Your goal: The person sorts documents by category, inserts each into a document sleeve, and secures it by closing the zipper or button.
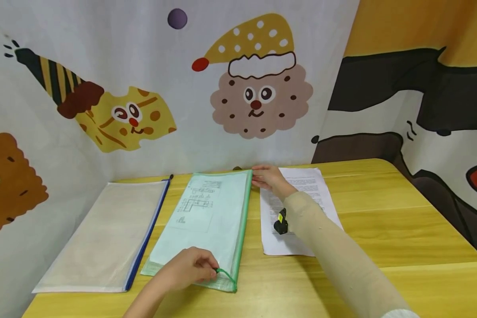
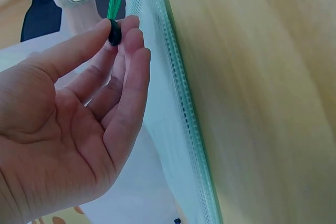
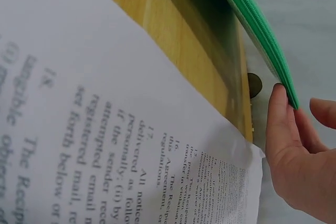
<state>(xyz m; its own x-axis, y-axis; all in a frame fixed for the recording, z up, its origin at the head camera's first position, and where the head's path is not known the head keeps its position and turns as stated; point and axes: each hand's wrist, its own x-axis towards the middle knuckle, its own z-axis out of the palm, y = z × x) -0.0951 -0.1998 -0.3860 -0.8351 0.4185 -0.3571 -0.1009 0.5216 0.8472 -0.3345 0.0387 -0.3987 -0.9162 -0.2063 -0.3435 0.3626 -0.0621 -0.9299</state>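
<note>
A translucent green zip folder [image 1: 198, 221] lies in the middle of the table, holding a sheet [image 1: 196, 203] with a printed drawing. At its near right corner, my left hand [image 1: 192, 269] pinches the dark bead [image 2: 115, 32] of the green zipper cord [image 1: 227, 277] between thumb and fingertips. The cord is looped. At the folder's far right corner is my right hand [image 1: 268, 176]. Its extended fingers touch the green zipper edge [image 3: 262, 35], and in the right wrist view the thumb stands apart from it. That edge shows raised above the table there.
Printed pages [image 1: 302, 212] lie right of the folder, under my right forearm. A pale zip folder with a blue zipper [image 1: 99, 234] lies at the left. Behind the table hangs a white cloth [image 1: 143, 44] with cartoon figures.
</note>
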